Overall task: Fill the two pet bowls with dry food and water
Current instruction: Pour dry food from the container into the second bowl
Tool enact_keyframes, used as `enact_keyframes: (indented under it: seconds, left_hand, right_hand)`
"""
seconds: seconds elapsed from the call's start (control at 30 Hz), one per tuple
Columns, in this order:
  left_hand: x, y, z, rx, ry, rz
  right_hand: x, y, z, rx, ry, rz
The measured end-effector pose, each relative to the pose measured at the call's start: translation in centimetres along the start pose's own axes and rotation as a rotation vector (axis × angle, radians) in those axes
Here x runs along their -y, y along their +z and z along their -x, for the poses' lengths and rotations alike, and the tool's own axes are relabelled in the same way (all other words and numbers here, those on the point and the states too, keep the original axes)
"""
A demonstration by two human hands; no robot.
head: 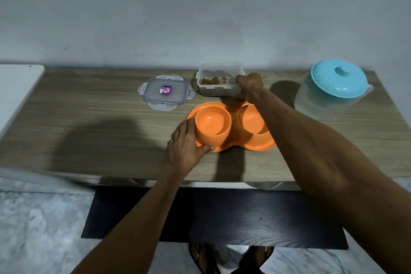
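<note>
An orange double pet bowl lies on the wooden table, both cups empty. My left hand grips its left end, thumb on the front rim and fingers against the left cup. The right cup is partly hidden by my right forearm. Behind it stands a clear plastic food box without its lid, a little brown dry food in the bottom. My right hand is closed on the box's right end. At the far right stands a clear water jug with a turquoise lid.
The box's clear lid with blue seal and sticker lies flat to the left of the box. The wooden table stands against a grey wall. A white surface adjoins it at the left. A dark shelf juts below the front edge.
</note>
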State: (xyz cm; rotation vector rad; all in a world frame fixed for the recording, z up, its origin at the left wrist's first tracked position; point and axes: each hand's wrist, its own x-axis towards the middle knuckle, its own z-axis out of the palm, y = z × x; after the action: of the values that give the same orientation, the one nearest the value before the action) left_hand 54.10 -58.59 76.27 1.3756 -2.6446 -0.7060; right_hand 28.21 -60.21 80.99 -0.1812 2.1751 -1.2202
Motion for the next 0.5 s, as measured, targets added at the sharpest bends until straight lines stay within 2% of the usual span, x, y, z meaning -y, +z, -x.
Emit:
enact_keyframes:
  seconds: [0.2,0.3,0.5]
  left_hand:
    - [-0.4,-0.7,0.6,0.039,-0.022,0.016]
    - [-0.7,-1.2,0.6,0.059,-0.027,0.021]
    - [-1.1,-1.8,0.7,0.074,-0.042,0.047]
  right_hand:
    - [-0.1,-3.2,2.4,0.050,-0.105,-0.074]
    - [-0.1,-5.0,5.7,0.070,-0.216,-0.079]
    - [-1.3,-7.0,11.1,0.048,-0.465,0.080]
